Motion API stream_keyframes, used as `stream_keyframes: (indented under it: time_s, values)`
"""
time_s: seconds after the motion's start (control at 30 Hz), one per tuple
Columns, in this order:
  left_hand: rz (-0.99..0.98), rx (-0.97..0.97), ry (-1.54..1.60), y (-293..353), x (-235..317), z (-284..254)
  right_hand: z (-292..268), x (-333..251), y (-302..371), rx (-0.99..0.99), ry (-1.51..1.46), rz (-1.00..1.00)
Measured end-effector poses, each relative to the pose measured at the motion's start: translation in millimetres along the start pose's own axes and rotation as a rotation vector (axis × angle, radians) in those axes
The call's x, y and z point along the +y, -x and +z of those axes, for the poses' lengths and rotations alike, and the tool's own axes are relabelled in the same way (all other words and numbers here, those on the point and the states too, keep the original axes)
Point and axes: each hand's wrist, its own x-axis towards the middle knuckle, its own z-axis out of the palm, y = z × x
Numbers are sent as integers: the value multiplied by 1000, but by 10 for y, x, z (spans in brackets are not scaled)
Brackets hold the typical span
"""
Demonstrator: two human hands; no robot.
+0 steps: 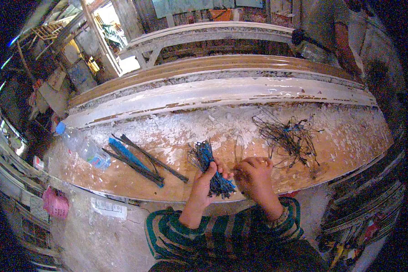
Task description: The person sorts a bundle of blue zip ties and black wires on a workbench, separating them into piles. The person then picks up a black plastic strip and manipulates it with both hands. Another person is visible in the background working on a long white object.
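Observation:
My left hand (202, 182) is wrapped round a bundle of black and blue strands (205, 152) above the near edge of the wooden table. The bundle's frayed ends stick out above and below the fingers. Close beside it on the right, my right hand (256, 176) is closed, fingers bent and pinched. A thin looped strand (239, 147) rises from its fingertips. Beyond the right hand lies a loose tangle of dark strands (291, 136). Left of my hands rest long, thin black and blue bundles (133, 156), side by side on the wood.
A clear plastic bottle (84, 147) with a blue cap lies at the table's left end. White flaky residue covers much of the tabletop (177, 122). Long pale boards (222, 90) run along its far side. A person (342, 36) stands at the far right. A pink bag (55, 202) sits lower left.

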Motion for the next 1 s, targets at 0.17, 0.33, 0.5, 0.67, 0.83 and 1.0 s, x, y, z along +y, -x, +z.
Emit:
stream_keyframes:
  time_s: [0.17,0.33,0.5,0.67,0.83,1.0]
  values:
    - [-6,-4,78,-17,6,-44,-47,-15,23,216,-189,37]
    - [-88,65,69,0,47,15,-161,-61,51,246,-242,-194]
    - [-23,41,99,-16,29,23,-199,-130,72,164,-253,-263]
    - [-20,27,151,-10,16,-90,-154,-103,51,69,-260,-299]
    - [24,-18,138,-18,-5,-112,-181,-79,31,-11,-360,-318]
    - [27,-28,133,-42,10,-59,-284,36,17,-119,-382,-305]
